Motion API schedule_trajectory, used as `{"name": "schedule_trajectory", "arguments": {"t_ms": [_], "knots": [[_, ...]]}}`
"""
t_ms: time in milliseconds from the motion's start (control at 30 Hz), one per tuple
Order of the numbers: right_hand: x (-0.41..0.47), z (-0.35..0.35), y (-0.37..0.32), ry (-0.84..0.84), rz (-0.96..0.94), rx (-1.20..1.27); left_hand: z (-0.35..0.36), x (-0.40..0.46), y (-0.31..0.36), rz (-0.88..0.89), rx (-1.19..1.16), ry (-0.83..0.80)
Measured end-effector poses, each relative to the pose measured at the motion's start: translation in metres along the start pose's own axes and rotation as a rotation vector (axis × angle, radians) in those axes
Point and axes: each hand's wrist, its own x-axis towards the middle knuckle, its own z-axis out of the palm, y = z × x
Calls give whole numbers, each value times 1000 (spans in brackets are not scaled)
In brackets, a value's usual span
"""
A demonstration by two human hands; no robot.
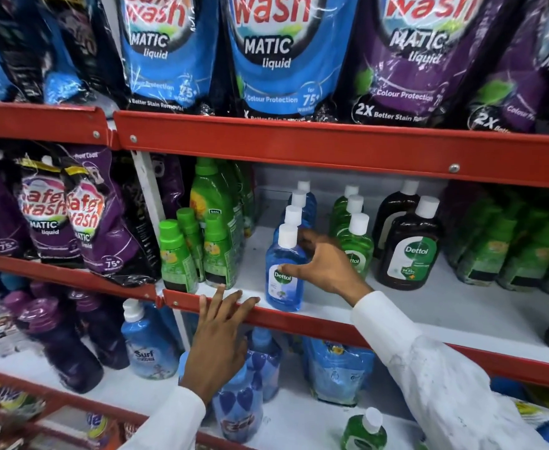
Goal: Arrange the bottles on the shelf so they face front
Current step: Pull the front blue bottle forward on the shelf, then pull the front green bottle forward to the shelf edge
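A blue Dettol bottle [283, 271] with a white cap stands at the front of a row of blue bottles on the white middle shelf [429, 306], its label facing me. My right hand [322, 264] grips its right side, thumb across the label and fingers behind. To its right stand a row of green Dettol bottles [354, 235] and two brown Dettol bottles [411, 245]. My left hand [221, 336] rests with spread fingers on the red shelf edge [299, 319], just left of the blue bottle, holding nothing.
Green-capped bottles [195, 251] crowd the shelf's left end. Green packs [500, 251] fill the right end. Large detergent pouches [266, 53] hang over the shelf above. Below are purple and blue bottles [150, 345] and pouches.
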Motion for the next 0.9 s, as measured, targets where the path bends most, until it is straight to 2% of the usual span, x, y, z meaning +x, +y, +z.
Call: {"name": "schedule_trajectory", "arguments": {"t_ms": [67, 133, 233, 300, 367, 467, 667, 900], "knots": [[-13, -7, 2, 38, -22, -4, 4, -1, 7, -25, -10, 27], [-32, -16, 4, 100, -64, 10, 9, -6, 14, -31, -126, 85], [-78, -37, 24, 227, -105, 61, 21, -6, 37, 121, -247, 107], [-110, -48, 46, 253, -75, 121, 27, -2, 52, 216, -284, 122], [-138, -53, 73, 170, 17, 180, 32, 2, 70, 262, -316, 140], [-171, -42, 115, -49, 152, 144, 38, 5, 88, 284, -348, 162], [-209, 8, 193, -359, 282, -178, 41, 5, 95, 227, -380, 183], [-207, 23, 201, -285, 303, -246, 36, 2, 100, 124, -396, 131]]}}
